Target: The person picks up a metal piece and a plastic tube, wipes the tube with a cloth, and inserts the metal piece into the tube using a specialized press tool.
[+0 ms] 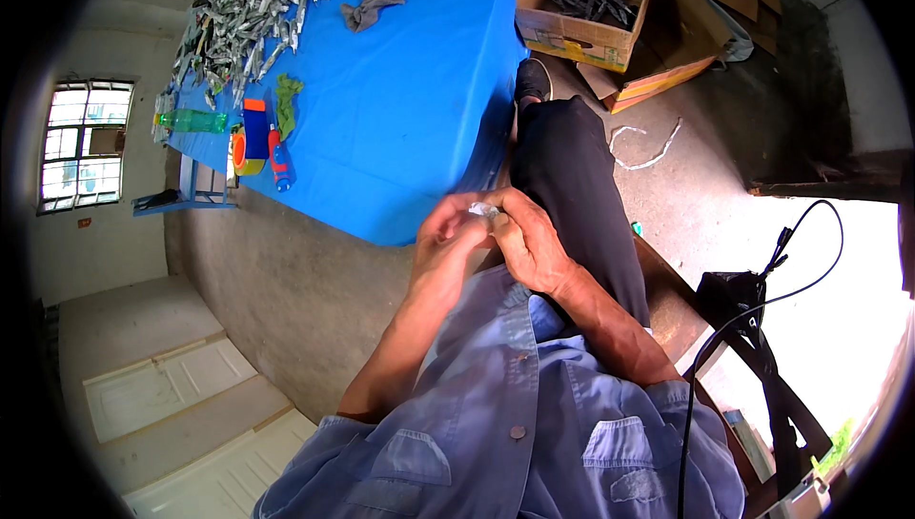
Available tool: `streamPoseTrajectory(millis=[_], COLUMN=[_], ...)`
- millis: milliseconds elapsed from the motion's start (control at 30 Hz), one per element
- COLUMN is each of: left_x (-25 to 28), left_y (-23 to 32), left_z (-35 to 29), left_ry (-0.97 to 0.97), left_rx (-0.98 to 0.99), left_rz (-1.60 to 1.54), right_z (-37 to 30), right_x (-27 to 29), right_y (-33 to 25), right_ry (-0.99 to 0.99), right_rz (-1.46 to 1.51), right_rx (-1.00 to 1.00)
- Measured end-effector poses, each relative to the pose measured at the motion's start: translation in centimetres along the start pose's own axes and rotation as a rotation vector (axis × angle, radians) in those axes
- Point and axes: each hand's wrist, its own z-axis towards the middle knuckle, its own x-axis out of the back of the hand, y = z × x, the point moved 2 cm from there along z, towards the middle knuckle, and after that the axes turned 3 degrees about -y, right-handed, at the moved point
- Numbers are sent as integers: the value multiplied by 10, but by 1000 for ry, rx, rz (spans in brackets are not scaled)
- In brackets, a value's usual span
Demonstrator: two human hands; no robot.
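Just above my lap, both hands meet around a small crumpled whitish-silver piece [483,209], whose exact kind I cannot make out. My left hand [446,243] curls its fingers against one side of it. From the other side, my right hand [532,244] pinches it between thumb and fingers. Most of the piece is hidden by the fingers. Past my hands is the blue-covered table [381,138], with a large heap of narrow silvery wrapped pieces [257,9] at its far left.
On the table lie a grey cloth [375,2], a green glove-like cloth [287,104], a green bottle [193,122], a tape roll [250,152] and a red-blue tool [278,162]. Cardboard boxes [575,38] stand at far right. A black cable [753,309] loops at right.
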Motion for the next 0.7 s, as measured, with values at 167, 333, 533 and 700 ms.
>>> streamPoseTrajectory(millis=[167, 333, 533, 700], left_x=[3, 0, 4, 12], left_y=[2, 2, 2, -2], left_z=[-2, -3, -2, -1], left_ry=[-24, 45, 24, -15], left_rx=[11, 45, 57, 48], left_rz=[11, 33, 8, -18], right_z=[0, 0, -1, -1], right_x=[0, -2, -1, 1], right_y=[1, 2, 2, 4], right_ry=[-14, -32, -19, -48], right_rz=[-73, -127, -18, 71], right_rx=[65, 102, -2, -106])
